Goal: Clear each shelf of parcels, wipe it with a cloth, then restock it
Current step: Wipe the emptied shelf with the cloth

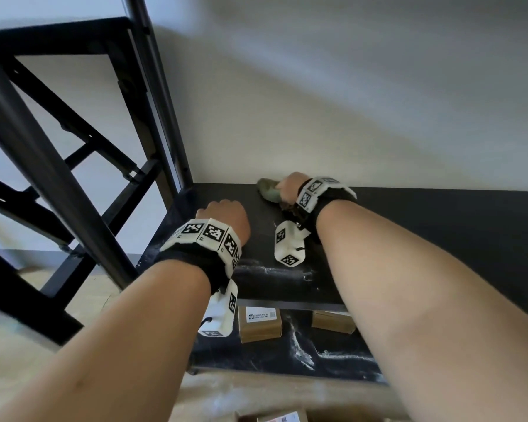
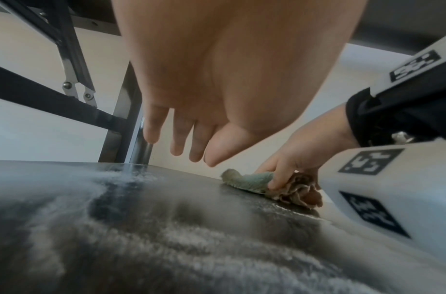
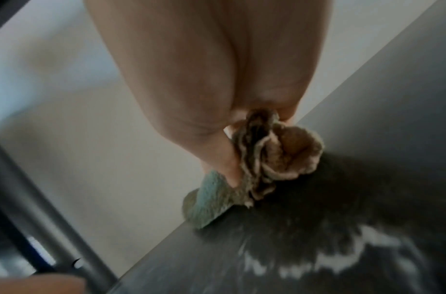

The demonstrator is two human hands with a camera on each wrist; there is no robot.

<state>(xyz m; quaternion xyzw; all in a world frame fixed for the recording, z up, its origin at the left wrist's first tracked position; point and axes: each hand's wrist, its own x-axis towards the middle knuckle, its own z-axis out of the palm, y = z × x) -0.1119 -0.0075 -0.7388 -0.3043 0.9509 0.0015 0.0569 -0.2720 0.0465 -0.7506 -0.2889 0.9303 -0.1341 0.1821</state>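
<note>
A black shelf [image 1: 409, 226] streaked with white dust holds no parcels. At its back edge by the wall my right hand [image 1: 288, 185] grips a bunched green and tan cloth [image 1: 267, 190] and presses it on the board; the cloth [image 2: 252, 182] [image 3: 244, 179] shows the same in both wrist views. My left hand [image 1: 223, 213] hovers over the shelf's left part, a little left of the cloth. Its fingers [image 2: 176, 137] hang straight and relaxed above the dusty board [image 2: 141, 218] and hold nothing.
Two brown cardboard parcels [image 1: 259, 324] [image 1: 333, 321] lie on the dusty lower shelf [image 1: 333, 357]. Another parcel [image 1: 275, 417] shows at the bottom edge. The black metal upright [image 1: 162, 102] and cross braces [image 1: 73, 123] stand at the left. A white wall [image 1: 348, 102] is behind.
</note>
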